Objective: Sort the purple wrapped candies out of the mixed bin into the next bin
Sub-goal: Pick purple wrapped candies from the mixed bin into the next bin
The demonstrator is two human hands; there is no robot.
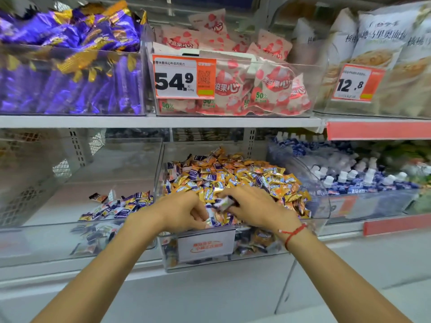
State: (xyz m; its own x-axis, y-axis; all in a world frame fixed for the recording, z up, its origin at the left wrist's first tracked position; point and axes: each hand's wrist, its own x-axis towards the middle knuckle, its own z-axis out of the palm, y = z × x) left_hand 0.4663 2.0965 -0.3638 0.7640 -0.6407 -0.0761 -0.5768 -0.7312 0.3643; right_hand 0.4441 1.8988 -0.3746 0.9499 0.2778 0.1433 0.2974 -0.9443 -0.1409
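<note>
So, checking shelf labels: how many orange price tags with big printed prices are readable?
2: the 54.9 tag on the strawberry-snack bin, the 12.8 tag upper right. Another may hide lower right.

The mixed bin (233,248) is clear plastic, heaped with orange-gold candies (263,180) and purple candies (211,177) with white lettering. At 9 o'clock of it, the next bin (58,231) is clear too, holding purple-and-white candies (121,207) with touches of orange. The right wrist wears a red string bracelet (292,234) with white beads. Above, at 11 o'clock, purple packs (70,66) have gold zigzag ends. At 12 o'clock, pale pink bags (268,89) carry red strawberries and green "50%" marks, beside an orange-and-white price tag (184,76) with black digits. At 3 o'clock lie blue-and-white bottles (349,178).
</note>
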